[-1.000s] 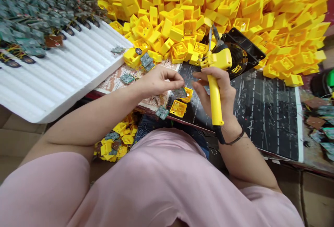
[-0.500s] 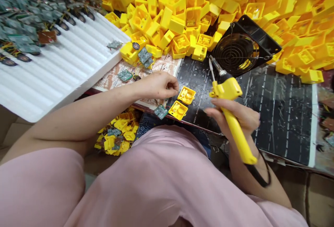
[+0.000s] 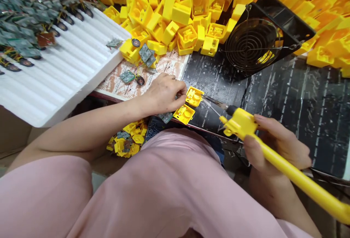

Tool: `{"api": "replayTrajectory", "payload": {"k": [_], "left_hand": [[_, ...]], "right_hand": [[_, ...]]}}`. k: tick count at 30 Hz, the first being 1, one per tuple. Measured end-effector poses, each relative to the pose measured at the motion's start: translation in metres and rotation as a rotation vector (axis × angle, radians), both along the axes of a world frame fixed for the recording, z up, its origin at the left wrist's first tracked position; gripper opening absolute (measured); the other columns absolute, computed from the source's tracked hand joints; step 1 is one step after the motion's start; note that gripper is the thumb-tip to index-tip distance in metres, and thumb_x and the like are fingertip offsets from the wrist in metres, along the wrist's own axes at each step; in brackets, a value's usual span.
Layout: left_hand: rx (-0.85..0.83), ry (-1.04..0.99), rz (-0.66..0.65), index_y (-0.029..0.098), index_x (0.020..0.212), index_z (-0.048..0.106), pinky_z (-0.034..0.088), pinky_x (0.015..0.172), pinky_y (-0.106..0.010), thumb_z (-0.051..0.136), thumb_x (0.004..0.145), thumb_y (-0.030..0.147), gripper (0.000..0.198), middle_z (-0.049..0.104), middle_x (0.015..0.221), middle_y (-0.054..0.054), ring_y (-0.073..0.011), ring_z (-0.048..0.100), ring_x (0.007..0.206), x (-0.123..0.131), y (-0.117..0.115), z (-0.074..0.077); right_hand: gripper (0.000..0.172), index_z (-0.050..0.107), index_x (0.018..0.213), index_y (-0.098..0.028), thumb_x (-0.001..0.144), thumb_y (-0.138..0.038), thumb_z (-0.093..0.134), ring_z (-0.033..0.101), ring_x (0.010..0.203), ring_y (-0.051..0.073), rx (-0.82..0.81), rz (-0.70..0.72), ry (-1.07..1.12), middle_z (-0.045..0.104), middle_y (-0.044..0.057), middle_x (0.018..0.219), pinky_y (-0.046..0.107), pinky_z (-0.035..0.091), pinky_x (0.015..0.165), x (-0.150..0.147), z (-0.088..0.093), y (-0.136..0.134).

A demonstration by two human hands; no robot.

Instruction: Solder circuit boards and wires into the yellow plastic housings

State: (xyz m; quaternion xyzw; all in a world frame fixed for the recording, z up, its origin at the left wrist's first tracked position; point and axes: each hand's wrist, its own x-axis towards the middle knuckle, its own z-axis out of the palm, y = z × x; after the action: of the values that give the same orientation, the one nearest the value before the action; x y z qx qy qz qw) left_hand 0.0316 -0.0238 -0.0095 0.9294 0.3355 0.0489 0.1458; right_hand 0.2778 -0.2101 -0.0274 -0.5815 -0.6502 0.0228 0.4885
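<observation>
My right hand is wrapped round a yellow soldering gun with a thin solder feed tube beside its metal tip. That tip meets the right edge of a small open yellow case half on the black bench mat. On the other side, my left hand has its fingers pinched together against the case half's left edge; what they hold is hidden. A second yellow case half, with a round grille of holes, lies just nearer to me. Partly under my left hand sits a green circuit board.
Yellow cases are heaped across the back. A black fan stands at the back right. On the left, a ridged white foam tray carries many wired boards. Another board with a small speaker lies beyond my left hand.
The soldering gun has swung down and its tip has come left onto the upper case half. My left hand has moved slightly nearer to me, against that case half.
</observation>
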Motion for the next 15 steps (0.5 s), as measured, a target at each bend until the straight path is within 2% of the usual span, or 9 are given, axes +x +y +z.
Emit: {"api": "replayTrajectory", "payload": {"k": [2,4,7,10,12,15], "left_hand": [[0.036,-0.001,-0.008,0.016,0.085,0.075,0.047,0.084,-0.039,0.048,0.085,0.030,0.030,0.070,0.074,-0.008,-0.0248,0.066,0.082,0.001,-0.001,-0.001],[0.069,0.004,-0.016,0.016,0.085,0.074,0.047,0.082,-0.038,0.048,0.084,0.029,0.030,0.070,0.073,-0.008,-0.0248,0.066,0.080,0.002,-0.002,-0.002],[0.097,0.022,-0.027,0.016,0.084,0.074,0.046,0.081,-0.038,0.047,0.082,0.029,0.030,0.070,0.072,-0.008,-0.0250,0.066,0.079,0.005,-0.003,-0.002],[0.097,0.046,-0.017,0.017,0.083,0.074,0.046,0.081,-0.039,0.048,0.081,0.029,0.029,0.070,0.072,-0.008,-0.0253,0.066,0.079,0.007,-0.004,-0.002],[0.080,0.063,-0.010,0.017,0.082,0.073,0.045,0.081,-0.039,0.049,0.079,0.031,0.028,0.071,0.072,-0.007,-0.0257,0.067,0.080,0.009,-0.004,-0.001],[0.049,0.086,-0.012,0.018,0.081,0.073,0.045,0.082,-0.040,0.049,0.079,0.032,0.028,0.071,0.073,-0.008,-0.0262,0.067,0.081,0.011,-0.003,0.002]], "right_hand": [[0.058,0.065,0.135,-0.029,0.080,-0.021,0.082,0.071,0.073,0.018,0.058,0.085,-0.050,0.077,0.002,0.097,0.030,0.058,0.061,-0.008,0.007,0.007],[0.059,0.066,0.130,-0.023,0.075,-0.014,0.086,0.073,0.073,0.018,0.065,0.154,-0.090,0.077,0.003,0.091,0.029,0.060,0.061,-0.013,0.014,0.013],[0.039,0.067,0.110,-0.020,0.077,-0.013,0.086,0.072,0.067,0.017,0.054,0.245,-0.180,0.075,0.001,0.079,0.025,0.059,0.054,-0.015,0.022,0.020],[0.017,0.065,0.089,-0.020,0.084,-0.017,0.081,0.072,0.063,0.015,0.033,0.281,-0.242,0.073,0.000,0.072,0.022,0.058,0.053,-0.015,0.026,0.025],[0.015,0.063,0.083,-0.020,0.088,-0.020,0.078,0.071,0.062,0.014,0.014,0.295,-0.255,0.072,0.001,0.071,0.021,0.058,0.055,-0.016,0.028,0.028],[0.020,0.063,0.084,-0.020,0.083,-0.016,0.082,0.071,0.062,0.013,0.041,0.330,-0.272,0.072,0.001,0.072,0.021,0.057,0.055,-0.017,0.030,0.033]]}}
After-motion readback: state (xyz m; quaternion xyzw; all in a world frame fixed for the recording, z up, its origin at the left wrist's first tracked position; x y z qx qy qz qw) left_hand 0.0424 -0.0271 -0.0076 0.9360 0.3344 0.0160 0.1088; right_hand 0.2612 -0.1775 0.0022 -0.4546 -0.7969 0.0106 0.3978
